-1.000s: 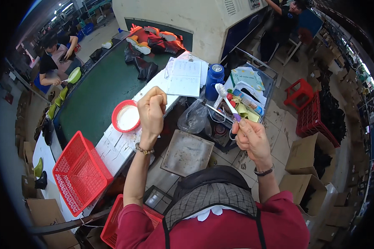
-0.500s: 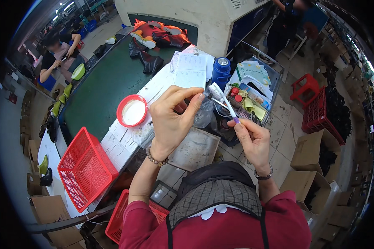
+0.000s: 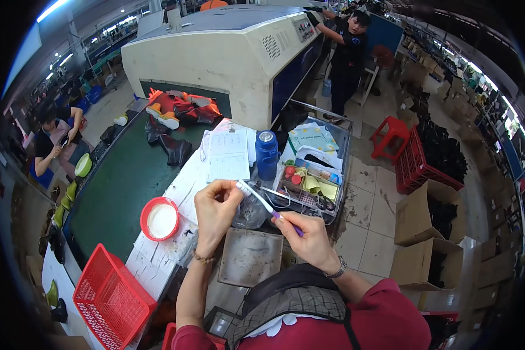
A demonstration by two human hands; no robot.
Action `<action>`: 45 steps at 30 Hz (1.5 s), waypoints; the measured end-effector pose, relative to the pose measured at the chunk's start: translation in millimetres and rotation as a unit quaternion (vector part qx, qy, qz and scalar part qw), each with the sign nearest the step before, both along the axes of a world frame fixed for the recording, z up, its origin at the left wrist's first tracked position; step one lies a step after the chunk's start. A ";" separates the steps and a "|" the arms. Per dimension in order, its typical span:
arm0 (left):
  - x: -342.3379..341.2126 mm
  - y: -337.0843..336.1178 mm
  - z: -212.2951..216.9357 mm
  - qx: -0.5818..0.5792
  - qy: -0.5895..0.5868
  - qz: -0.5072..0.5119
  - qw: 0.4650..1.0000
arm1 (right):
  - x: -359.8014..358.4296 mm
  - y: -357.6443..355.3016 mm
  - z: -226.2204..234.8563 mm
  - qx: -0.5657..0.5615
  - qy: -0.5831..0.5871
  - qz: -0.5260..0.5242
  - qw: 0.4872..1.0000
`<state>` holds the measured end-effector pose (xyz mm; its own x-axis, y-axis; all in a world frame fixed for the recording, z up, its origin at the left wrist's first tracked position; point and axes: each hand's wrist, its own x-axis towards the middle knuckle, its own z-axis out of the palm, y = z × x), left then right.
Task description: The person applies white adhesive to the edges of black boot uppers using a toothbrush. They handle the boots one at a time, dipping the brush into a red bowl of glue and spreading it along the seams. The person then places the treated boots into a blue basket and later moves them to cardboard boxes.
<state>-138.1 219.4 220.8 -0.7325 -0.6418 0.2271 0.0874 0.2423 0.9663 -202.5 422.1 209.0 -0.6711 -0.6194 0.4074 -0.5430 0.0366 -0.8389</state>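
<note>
My right hand [image 3: 306, 238] is closed around the purple end of a white toothbrush [image 3: 265, 204], which slants up to the left. Its bristled head reaches the fingertips of my left hand [image 3: 216, 211]. Those left fingers are pinched together beside the bristles; whatever they may hold is hidden. Left of that hand, a red tub [image 3: 147, 206] with white contents stands on the worn white tabletop [image 3: 179, 189]. An open notebook [image 3: 228, 153] lies beyond both hands, with a blue bottle [image 3: 267, 156] at its right.
Left of the tabletop runs a green conveyor belt [image 3: 114, 192] bearing orange and black shoes [image 3: 178, 119]. A red basket [image 3: 114, 297] sits nearer. At right are a supply tray [image 3: 339, 153], a red stool [image 3: 389, 139] and cardboard boxes [image 3: 417, 224]. Two co-workers are farther off.
The view has tilted up, showing more of the machine and a far co-worker. My hands sit lower in it. The toothbrush stays in my right hand, its head still by my left fingertips.
</note>
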 end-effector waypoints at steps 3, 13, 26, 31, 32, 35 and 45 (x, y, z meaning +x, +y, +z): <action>-12.4 2.3 -14.9 -0.075 0.029 0.056 0.995 | -1.2 3.4 -2.9 0.037 0.007 -0.013 0.999; -0.2 -58.6 -22.7 -0.102 0.079 0.170 0.977 | -17.7 42.9 2.7 -0.116 -0.468 0.086 0.872; -17.3 35.4 -2.0 -0.052 0.052 -0.047 0.996 | -6.6 13.7 -8.0 -0.136 -0.502 0.128 0.844; -21.8 38.0 -2.8 -0.042 0.040 -0.035 0.998 | 4.4 7.4 -12.3 -0.081 -0.328 0.032 0.940; -23.4 37.8 -2.2 -0.021 0.036 -0.039 0.998 | 5.4 4.4 -13.4 -0.064 -0.259 -0.003 0.964; -26.7 33.3 -12.0 0.002 0.035 -0.047 0.998 | 8.1 3.6 -11.8 0.002 -0.104 -0.071 0.992; -51.8 13.9 -66.0 0.119 0.027 -0.025 0.992 | 0.5 -12.9 -17.7 0.067 0.063 -0.111 0.990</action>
<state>-190.0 233.3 154.8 -0.7560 -0.6446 0.1136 0.1464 0.0027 0.9892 -202.0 409.2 191.3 -0.7457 -0.5160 0.4215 -0.6094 0.2725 -0.7446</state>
